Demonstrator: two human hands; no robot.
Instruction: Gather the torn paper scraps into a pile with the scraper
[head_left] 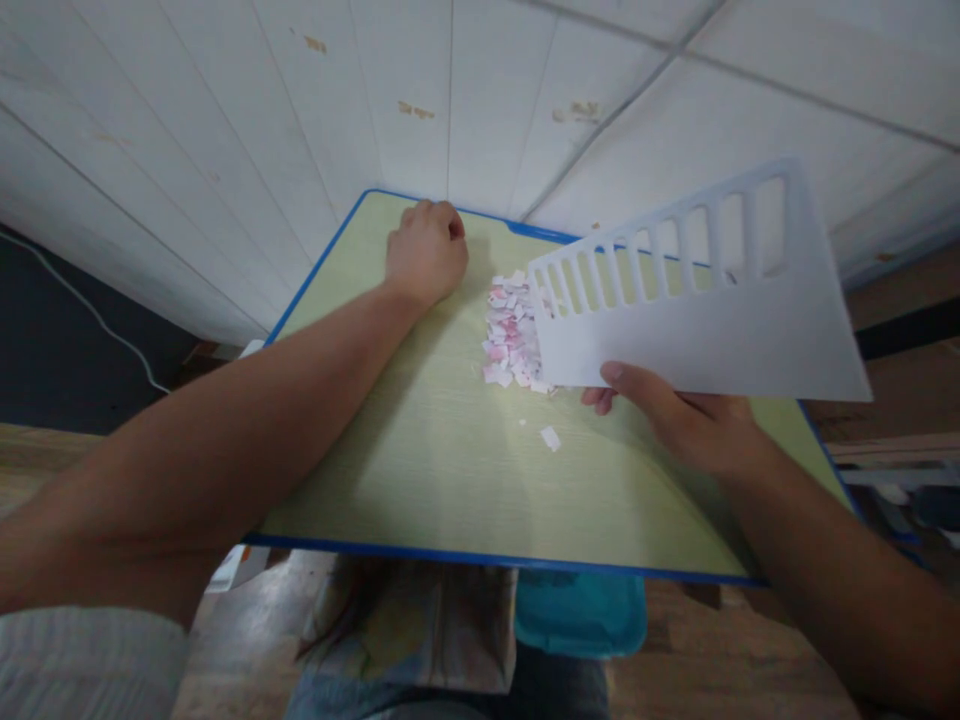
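Observation:
My right hand (675, 415) grips the lower edge of a white slotted panel (675, 345), thumb on the near face and fingers behind. The panel is tilted above the right half of the table, with a row of long openings along its upper part. Behind its left end lies a pile of small paper scraps (510, 335), white and pink, partly hidden by the panel. To the left of the pile, my left hand (427, 250) rests on the table as a fist, with nothing showing in it. A single white scrap (551, 438) lies nearer to me.
The yellow-green table (420, 470) has a blue rim and stands against a white panelled wall (480, 100). Below its front edge are a turquoise plastic container (581, 625) and a patterned bag-like thing (420, 630). A dark panel (75, 340) with a cable stands at left.

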